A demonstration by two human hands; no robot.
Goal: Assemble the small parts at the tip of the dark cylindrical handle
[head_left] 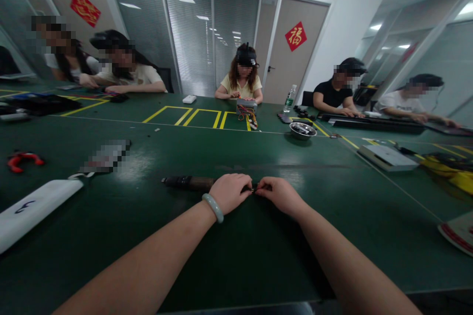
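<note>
Over the green table [192,236], my two hands meet just ahead of me. My left hand [229,193], with a pale bangle on its wrist, is closed, thumb and fingers bent together. Fingertips of my right hand [278,194] are pinched right beside it. Between them shows a tiny dark piece with a yellowish glint [253,190], too small to name. A dark, brown-bodied cylindrical tool [190,183], resembling an electric screwdriver, lies sideways on the table. Its right end is hidden behind my left hand; I cannot tell whether they touch.
Left of me lie a long white object marked 3 [40,209] and red-handled pliers [24,160]. A metal bowl [303,130], a bottle [290,99] and a white box [388,157] stand farther off. Across the table, a person [242,81] works at a grey box with wires [247,107]; several others sit around.
</note>
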